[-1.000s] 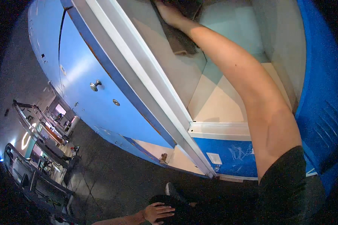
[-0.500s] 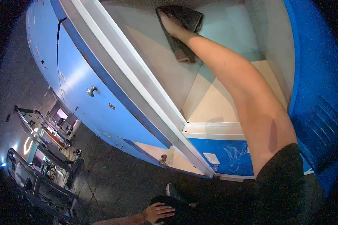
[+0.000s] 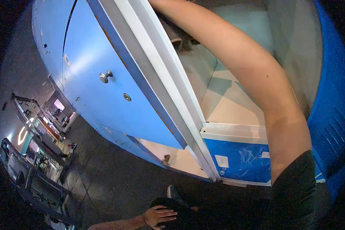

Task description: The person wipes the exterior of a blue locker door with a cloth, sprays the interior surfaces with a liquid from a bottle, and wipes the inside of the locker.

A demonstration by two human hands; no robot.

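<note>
My right forearm [image 3: 234,46] reaches up and left into an open blue locker compartment. The hand itself is past the top edge, beside the white door frame [image 3: 161,50]. A dark brown cloth [image 3: 180,40] shows partly under the forearm, against the compartment's left inner wall; whether my fingers still grip it is hidden. Low in the view, my left hand [image 3: 161,217] lies flat on my dark-clothed knee, fingers stretched and holding nothing.
A blue locker door [image 3: 99,50] with a round knob [image 3: 105,76] and a lock stands left of the frame. Below are another open compartment [image 3: 184,163] and a closed blue front [image 3: 237,159] with a white label. Gym machines [image 3: 30,168] stand at far left.
My right arm has gone farther up and left, carrying the cloth toward the frame; the hand has left the view. The view has shifted slightly. My left hand stays on the knee.
</note>
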